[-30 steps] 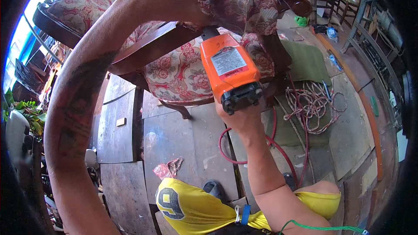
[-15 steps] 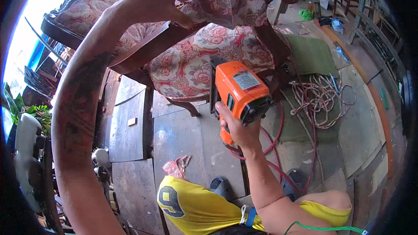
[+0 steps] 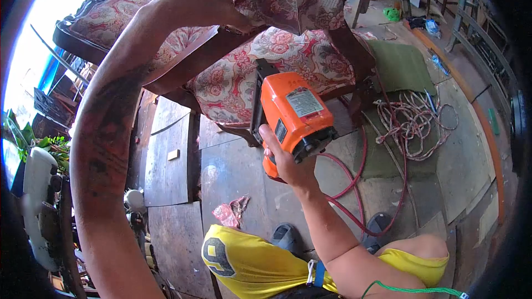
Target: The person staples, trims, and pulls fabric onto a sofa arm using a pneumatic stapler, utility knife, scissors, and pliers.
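Note:
My right hand is wrapped round the handle of an orange nail gun. Its dark metal nose and magazine point up and away, close to the carved wooden sofa. My left hand reaches across the top, its fingers and thumb closed on floral fabric over the sofa's armrest. Below the fabric run the dark wooden arm rail and the floral seat. The nail gun's tip stays apart from the fabric under my left hand.
A red air hose curls across the board floor beside a tangled rope and a green mat. Crumpled pink plastic and a small wood block lie on the floor. Wooden chair frames stand at right.
The nail gun in my right hand has shifted slightly left, with its nose tilted up more. My left hand keeps its hold on the fabric. The whole view has shifted slightly.

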The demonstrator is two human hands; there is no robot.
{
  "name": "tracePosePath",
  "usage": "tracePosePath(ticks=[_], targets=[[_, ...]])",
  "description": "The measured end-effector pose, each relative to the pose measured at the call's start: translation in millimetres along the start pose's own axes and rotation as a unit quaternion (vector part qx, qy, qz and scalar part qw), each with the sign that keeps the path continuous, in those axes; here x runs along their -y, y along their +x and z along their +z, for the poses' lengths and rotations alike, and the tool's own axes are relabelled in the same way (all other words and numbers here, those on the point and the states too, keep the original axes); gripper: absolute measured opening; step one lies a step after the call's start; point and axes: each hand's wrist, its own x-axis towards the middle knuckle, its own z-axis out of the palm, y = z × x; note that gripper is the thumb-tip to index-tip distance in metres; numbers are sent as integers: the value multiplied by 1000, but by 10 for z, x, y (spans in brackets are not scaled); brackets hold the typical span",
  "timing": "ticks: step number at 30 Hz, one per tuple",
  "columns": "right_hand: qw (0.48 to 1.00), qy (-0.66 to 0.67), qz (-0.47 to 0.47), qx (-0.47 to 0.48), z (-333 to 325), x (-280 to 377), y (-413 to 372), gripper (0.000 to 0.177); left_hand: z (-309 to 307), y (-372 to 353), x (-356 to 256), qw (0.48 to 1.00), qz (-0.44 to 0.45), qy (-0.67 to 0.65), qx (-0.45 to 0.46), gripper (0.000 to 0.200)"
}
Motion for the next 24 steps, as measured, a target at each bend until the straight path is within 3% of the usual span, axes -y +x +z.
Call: tracePosePath(ticks=[1,3,6,12,21,22,24], targets=[[1000,0,2,2,10,27,11,17,-39,33,-90,1000,2,0,1,55],[1000,0,4,2,4,18,14,16,-138,100,-278,989,-84,77,97,58],[999,36,31,22,7,-29,-10,16,-145,82,-238,987,-108,26,118,58],[1000,23,15,-10,39,4,23,17,-44,-15,42,987,-109,-14,118,57],[997,20,69,11,19,-12,15,18,-98,-91,519,985,-112,-71,113,57],[994,7,107,19,7,-28,-1,18,-197,-68,318,985,-112,-71,112,57],[989,-7,145,29,-6,-63,-22,27,-407,-58,-39,957,-234,-51,164,37]])
